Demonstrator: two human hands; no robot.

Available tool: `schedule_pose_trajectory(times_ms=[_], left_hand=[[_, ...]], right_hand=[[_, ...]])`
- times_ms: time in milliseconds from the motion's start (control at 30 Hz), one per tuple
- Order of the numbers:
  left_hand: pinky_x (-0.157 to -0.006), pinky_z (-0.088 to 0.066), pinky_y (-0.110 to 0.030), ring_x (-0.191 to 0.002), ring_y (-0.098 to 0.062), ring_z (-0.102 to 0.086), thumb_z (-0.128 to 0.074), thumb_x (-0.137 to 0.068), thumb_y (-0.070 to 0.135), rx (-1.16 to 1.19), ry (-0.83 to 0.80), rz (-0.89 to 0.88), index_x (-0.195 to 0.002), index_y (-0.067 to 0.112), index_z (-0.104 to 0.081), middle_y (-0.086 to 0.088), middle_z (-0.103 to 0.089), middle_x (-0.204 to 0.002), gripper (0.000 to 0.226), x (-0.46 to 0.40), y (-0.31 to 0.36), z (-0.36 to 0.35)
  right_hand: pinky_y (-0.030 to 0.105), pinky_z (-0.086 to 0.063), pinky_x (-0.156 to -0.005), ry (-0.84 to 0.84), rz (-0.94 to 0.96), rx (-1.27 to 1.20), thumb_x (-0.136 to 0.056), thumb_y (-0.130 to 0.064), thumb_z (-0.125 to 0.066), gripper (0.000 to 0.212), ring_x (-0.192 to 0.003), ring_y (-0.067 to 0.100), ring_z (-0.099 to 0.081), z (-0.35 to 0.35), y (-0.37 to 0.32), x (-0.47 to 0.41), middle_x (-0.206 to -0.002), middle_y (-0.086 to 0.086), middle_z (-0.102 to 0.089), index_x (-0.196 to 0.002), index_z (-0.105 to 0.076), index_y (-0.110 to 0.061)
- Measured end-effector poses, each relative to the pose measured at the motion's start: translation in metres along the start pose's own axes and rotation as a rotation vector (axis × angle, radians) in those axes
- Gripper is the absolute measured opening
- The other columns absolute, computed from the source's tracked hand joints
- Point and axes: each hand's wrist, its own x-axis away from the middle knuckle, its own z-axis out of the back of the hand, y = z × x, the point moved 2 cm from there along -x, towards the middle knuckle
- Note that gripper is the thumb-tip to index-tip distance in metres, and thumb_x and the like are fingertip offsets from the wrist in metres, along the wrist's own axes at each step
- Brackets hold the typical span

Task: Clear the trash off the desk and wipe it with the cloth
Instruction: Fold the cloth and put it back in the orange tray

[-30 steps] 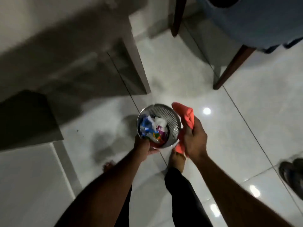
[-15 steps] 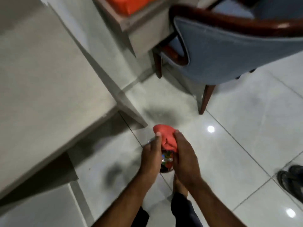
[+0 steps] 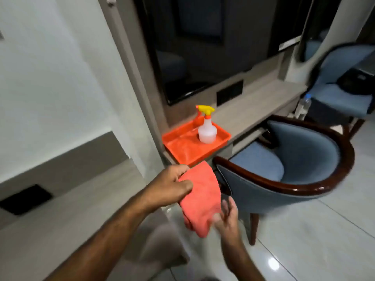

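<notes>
Left hand: the left hand (image 3: pixel 169 186) pinched the upper edge of the cloth (image 3: pixel 199 198) between thumb and fingers, closed on it.
Right hand: the right hand (image 3: pixel 226 219) was blurred; fingers spread and loose, palm toward the lower part of the cloth. It looked to be touching the fabric, but a grip could not be made out.
Cloth: coral-red, hanging in a loose fold from the left hand, in the air between the near desk and the chair (image 3: pixel 300 165), in front of the tray (image 3: pixel 182 147).
Tray: orange, on the left end of the far desk (image 3: pixel 253 106), its corner over the desk edge.
Sprayer: a white bottle with an orange collar and yellow trigger (image 3: pixel 207 128) stood upright in the tray, toward its back right.
Near desk: a pale wood-grain top (image 3: pixel 67 216) at lower left, with a dark rectangular panel (image 3: pixel 25 198) set into it.
Chair: blue upholstery, dark glossy wooden rim, pushed up to the far desk just right of the tray.
Background: a second blue chair (image 3: pixel 343 82) at far right, with a clear water bottle (image 3: pixel 303 106) beside the desk end.
Floor: pale glossy tiles (image 3: pixel 314 240) with light reflections.
</notes>
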Motion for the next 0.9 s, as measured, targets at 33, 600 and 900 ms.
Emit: schedule_pose_trajectory(times_ms=[33,600,900], left_hand=[[-0.052,-0.036,-0.027,-0.054,-0.011,-0.045,-0.05,-0.067,0.011,0.026,-0.034,0.0,-0.064,0.021,-0.057,0.006,-0.048,-0.059,0.013,-0.014,0.007,0.018],[-0.09,-0.058,-0.042,-0.099,-0.033,-0.067,-0.057,-0.088,0.004,-0.758,0.161,-0.1,-0.102,0.008,-0.068,-0.016,-0.064,-0.107,0.019,-0.313,-0.131,0.12],[-0.104,-0.047,-0.042,-0.113,-0.035,-0.053,-0.047,-0.081,0.004,-1.186,-0.014,-0.372,-0.112,0.003,-0.059,-0.019,-0.06,-0.116,0.033,-0.284,-0.179,0.095]], right_hand=[[0.036,-0.04,-0.11,-0.075,-0.089,-0.207,-0.05,-0.054,-0.089,0.116,-0.135,0.014,-0.046,-0.007,-0.006,-0.023,-0.151,0.005,-0.045,-0.145,-0.033,-0.018],[0.047,-0.06,-0.073,0.345,-0.173,0.678,-0.068,-0.005,-0.071,0.033,-0.082,0.033,-0.069,-0.089,0.006,-0.314,-0.087,0.006,-0.068,-0.087,-0.052,-0.025],[0.04,-0.057,-0.088,0.06,-0.208,1.479,-0.095,-0.029,-0.051,0.025,-0.099,0.033,-0.068,-0.122,0.013,-0.353,-0.107,0.017,-0.07,-0.086,-0.067,-0.012]])
